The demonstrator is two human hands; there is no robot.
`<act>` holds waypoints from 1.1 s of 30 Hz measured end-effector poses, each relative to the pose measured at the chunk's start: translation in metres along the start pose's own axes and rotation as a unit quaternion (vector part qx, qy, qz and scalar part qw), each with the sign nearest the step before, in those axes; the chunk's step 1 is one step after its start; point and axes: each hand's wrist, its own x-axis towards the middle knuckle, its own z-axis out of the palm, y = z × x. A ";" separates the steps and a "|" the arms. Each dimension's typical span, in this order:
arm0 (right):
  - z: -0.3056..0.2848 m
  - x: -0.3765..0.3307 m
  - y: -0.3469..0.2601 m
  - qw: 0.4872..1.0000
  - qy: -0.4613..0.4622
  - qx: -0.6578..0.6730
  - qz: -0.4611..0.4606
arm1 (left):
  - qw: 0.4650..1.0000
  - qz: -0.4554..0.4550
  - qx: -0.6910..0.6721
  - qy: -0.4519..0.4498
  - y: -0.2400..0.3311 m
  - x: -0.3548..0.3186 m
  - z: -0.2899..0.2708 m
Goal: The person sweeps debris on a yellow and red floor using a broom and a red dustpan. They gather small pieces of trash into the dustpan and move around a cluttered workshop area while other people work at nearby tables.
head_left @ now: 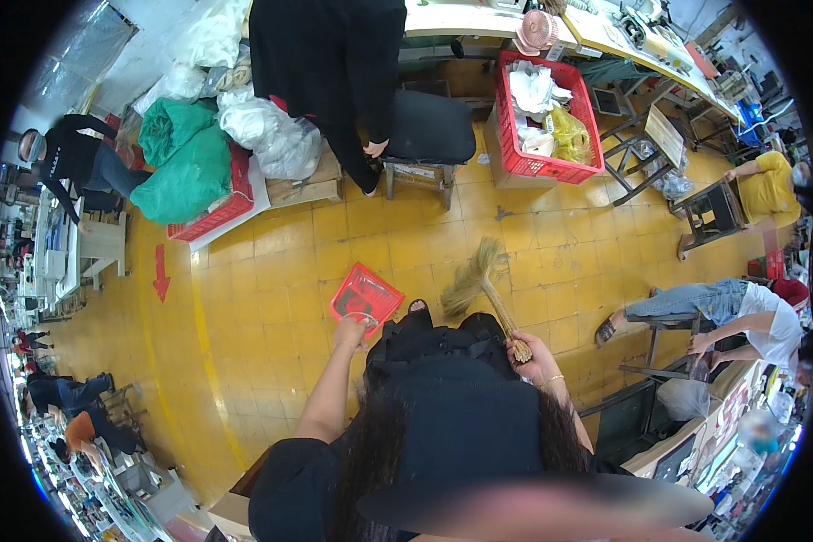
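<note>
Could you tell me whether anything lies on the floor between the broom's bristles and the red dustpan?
Nothing visible does: the broom in the right hand and the red dustpan in the left hand have only bare yellow floor tiles between them.

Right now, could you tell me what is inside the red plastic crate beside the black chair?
The red plastic crate holds white cloth pieces and a crumpled yellow bag. These cover whatever lies deeper, so the crate's bottom cannot be seen.
</note>
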 end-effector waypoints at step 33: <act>0.061 -0.069 0.004 0.971 -0.025 -0.234 0.041 | 0.998 -0.013 -0.068 0.007 -0.001 -0.023 -0.013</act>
